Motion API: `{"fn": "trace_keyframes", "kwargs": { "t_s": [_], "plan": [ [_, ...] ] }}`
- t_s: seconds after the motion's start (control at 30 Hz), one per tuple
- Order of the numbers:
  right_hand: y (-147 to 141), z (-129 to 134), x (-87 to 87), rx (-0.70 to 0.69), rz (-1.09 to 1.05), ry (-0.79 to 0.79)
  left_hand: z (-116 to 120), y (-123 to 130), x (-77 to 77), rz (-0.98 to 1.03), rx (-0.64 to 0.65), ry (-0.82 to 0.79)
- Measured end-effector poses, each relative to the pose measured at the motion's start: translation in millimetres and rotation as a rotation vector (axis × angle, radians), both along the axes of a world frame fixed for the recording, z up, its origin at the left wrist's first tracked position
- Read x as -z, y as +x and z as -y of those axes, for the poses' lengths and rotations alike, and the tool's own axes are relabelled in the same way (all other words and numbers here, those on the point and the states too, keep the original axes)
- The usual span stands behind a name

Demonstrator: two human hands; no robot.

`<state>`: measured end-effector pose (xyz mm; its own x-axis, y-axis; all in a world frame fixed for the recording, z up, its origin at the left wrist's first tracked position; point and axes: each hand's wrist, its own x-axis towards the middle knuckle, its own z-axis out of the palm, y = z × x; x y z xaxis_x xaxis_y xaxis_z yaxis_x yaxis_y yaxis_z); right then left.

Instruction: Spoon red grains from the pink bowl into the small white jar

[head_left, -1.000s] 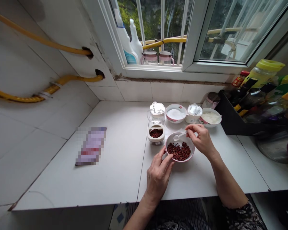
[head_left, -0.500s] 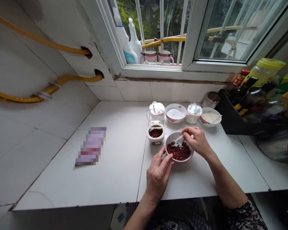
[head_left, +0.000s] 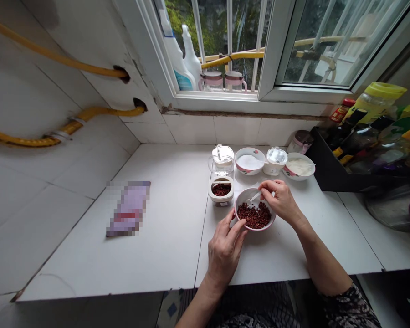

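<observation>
Dark-red peppercorns [head_left: 258,218] sit in the pink-rimmed bowl [head_left: 242,197] on the desk [head_left: 171,218], left hand [head_left: 223,246] clamped on the bowl's rim, right hand [head_left: 282,200] pinching a white spoon [head_left: 254,197] among them (scooping, apparently), so the next lift calls for steadiness.

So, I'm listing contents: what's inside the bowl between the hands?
Dark red grains and the lower part of a white spoon, held by the right hand. Whatever lies beneath the grains in the bowl can't be seen.
</observation>
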<state>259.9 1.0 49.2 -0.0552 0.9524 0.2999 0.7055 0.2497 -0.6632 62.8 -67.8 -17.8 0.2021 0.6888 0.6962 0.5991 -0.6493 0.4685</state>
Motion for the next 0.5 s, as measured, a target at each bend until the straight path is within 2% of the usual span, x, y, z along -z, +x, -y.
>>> {"fn": "trace_keyframes", "kwargs": {
  "t_s": [0.13, 0.37, 0.5],
  "plan": [
    [-0.8, -0.1, -2.0, 0.000, -0.132, -0.052, 0.2, 0.0, -0.2, 0.003, -0.002, -0.002],
    [3.7, -4.8, -2.1, 0.023, -0.557, -0.278, 0.6, 0.2, -0.3, 0.010, 0.000, -0.017],
    [6.1, -7.3, -2.7, 0.016, -0.680, -0.307, 0.7, 0.3, 0.1, 0.004, -0.001, -0.017]
  ]
}}
